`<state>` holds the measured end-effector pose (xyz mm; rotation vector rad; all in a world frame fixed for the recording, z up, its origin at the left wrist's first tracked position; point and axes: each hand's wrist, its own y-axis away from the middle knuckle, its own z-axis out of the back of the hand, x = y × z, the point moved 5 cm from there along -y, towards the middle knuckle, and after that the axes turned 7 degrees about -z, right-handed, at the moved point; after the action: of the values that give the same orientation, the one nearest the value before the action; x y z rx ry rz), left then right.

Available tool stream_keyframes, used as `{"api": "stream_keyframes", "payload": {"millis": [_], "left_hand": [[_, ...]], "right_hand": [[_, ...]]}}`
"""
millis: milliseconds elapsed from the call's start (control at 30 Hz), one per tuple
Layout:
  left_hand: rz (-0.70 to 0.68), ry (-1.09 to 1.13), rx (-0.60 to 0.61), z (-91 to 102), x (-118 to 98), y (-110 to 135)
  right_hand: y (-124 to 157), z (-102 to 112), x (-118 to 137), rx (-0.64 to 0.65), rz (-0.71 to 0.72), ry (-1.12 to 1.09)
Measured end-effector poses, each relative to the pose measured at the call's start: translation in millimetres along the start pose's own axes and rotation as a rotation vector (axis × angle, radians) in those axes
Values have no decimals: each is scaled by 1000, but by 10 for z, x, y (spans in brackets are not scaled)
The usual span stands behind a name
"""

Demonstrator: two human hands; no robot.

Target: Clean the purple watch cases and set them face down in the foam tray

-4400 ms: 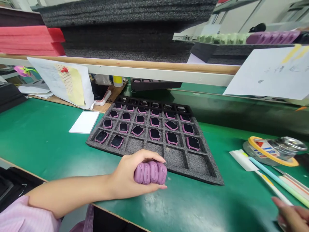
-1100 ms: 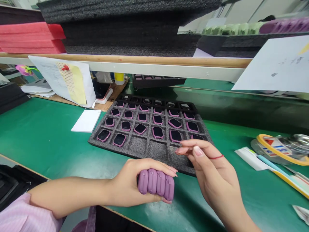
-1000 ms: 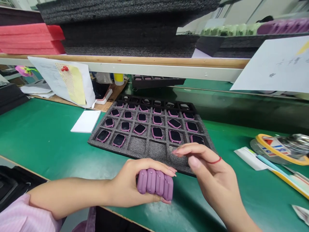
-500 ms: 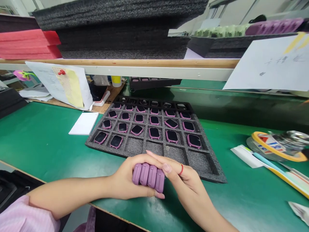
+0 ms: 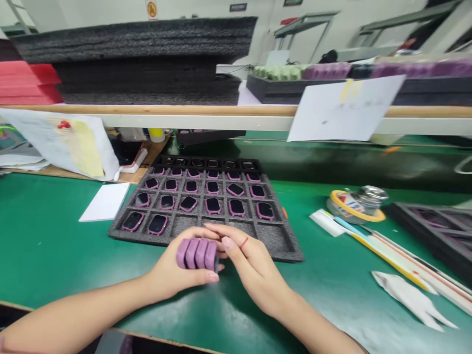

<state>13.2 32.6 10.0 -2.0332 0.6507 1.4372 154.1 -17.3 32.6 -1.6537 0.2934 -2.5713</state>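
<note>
Purple watches [image 5: 198, 254] sit clasped in curled left hand [image 5: 170, 270] — right hand [image 5: 253, 268] slanted close (fingers' grasp unclear).

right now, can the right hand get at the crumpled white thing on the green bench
Probably yes: green bench shows between the right hand and the crumpled white thing, though that hand is right beside the purple pieces in the left hand.
</note>
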Motion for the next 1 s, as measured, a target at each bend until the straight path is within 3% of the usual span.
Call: {"api": "stream_keyframes", "payload": {"millis": [100,200,367,467,633,800,900,967,1000], "left_hand": [[201,190,-90,38,113,-1],[253,200,-158,70,130,-13],[60,-158,-115,90,43,-38],[-103,-348,-38,54,-4,-41],[-260,-441,38,23,-48,-41],[-267,-429,33,44,-47,-49],[-252,-394,38,47,-8,-59],[-242,-382,38,48,22,-66],[-239,-384,36,49,34,-69]], "right_hand": [[-80,255,-13,-153,83,364],[-162,749,-221,-315,-9,565],[-50,1661,-791,-531,-271,792],[77,1907,-1046,-529,-345,846],[103,1933,-1203,-481,-351,819],[50,1799,-1047,-528,-379,751],[69,1449,-774,-534,-347,641],[81,1045,-572,-421,-306,453],[82,794,-488,-285,-294,192]]}}
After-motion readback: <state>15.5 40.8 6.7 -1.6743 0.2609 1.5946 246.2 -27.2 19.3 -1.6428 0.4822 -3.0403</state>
